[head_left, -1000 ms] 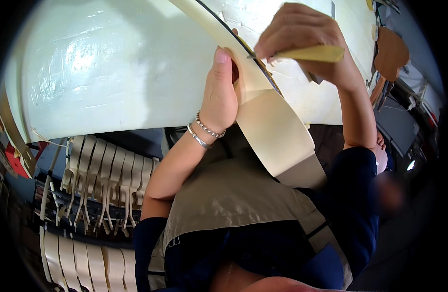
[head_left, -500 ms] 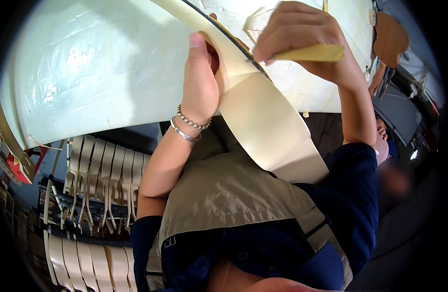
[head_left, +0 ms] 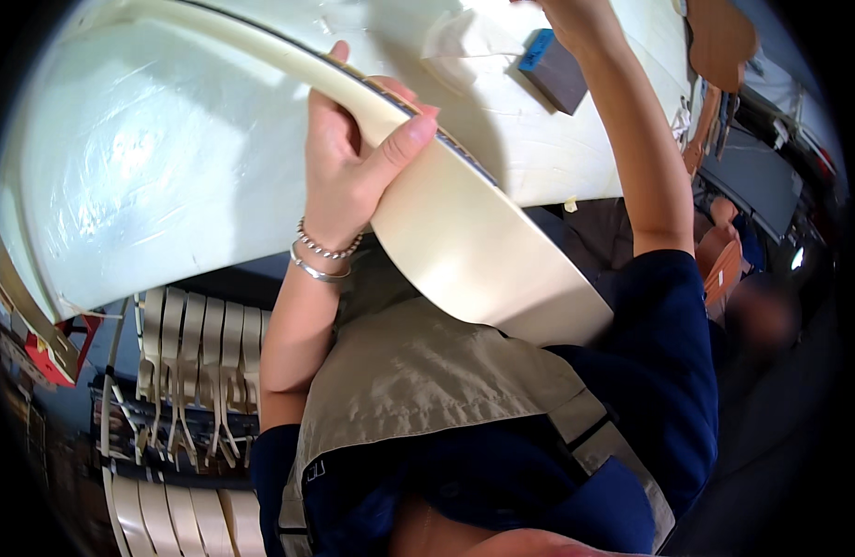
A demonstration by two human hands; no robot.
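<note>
A pale cream guitar body (head_left: 483, 246) is held on edge, its curved side facing me and its lower end resting against my apron. Dark edging runs along its far rim. My left hand (head_left: 348, 162) is wrapped round the narrow waist, the thumb lying on the side and fingertips showing past the rim. Beyond the body, my right hand (head_left: 568, 11) is at the top edge of the view. Most of its fingers are cut off, so what it holds is hidden. Close to it on the table lies a dark grey block (head_left: 559, 82) with a blue label.
The table (head_left: 139, 186) has a shiny, pale plastic-like covering. A crumpled whitish sheet (head_left: 460, 51) lies near the block. At lower left, racks hold several pale guitar bodies (head_left: 195, 334). Brown guitar-shaped pieces (head_left: 718, 42) hang at upper right, and another person (head_left: 724, 251) is behind there.
My right hand has moved up and away from the rim; the yellow strip it held is out of sight. My left thumb has shifted onto the rim. The guitar body has tilted, uncovering the grey block.
</note>
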